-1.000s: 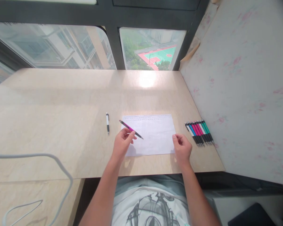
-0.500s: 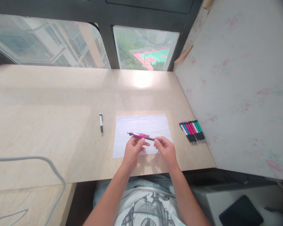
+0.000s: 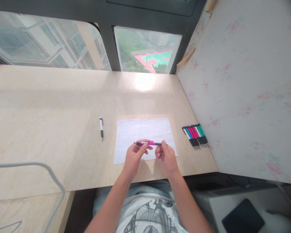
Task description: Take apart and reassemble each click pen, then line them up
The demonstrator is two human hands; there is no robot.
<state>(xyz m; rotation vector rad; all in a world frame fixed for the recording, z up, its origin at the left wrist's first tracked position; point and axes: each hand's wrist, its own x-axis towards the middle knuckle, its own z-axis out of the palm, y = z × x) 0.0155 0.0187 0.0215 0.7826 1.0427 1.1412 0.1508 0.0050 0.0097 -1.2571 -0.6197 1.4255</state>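
A pink and black pen (image 3: 147,143) lies level between my two hands, just above the near part of a white sheet of paper (image 3: 145,131). My left hand (image 3: 135,156) pinches the pen's left half with thumb and fingers. My right hand (image 3: 167,156) pinches its dark right end. The sheet lies flat on the beige desk (image 3: 50,113), with faint lines of writing along its far edge.
A white and black pen (image 3: 101,127) lies alone on the desk left of the sheet. Several coloured pens (image 3: 195,135) lie in a row at the right, close to a pale flowered wall (image 3: 244,90). A white cable (image 3: 38,174) loops at the near left. Windows run behind the desk.
My left hand carried the pink pen rightward over the sheet. My right hand left the sheet's right corner, came in and took hold of the pen's right end.
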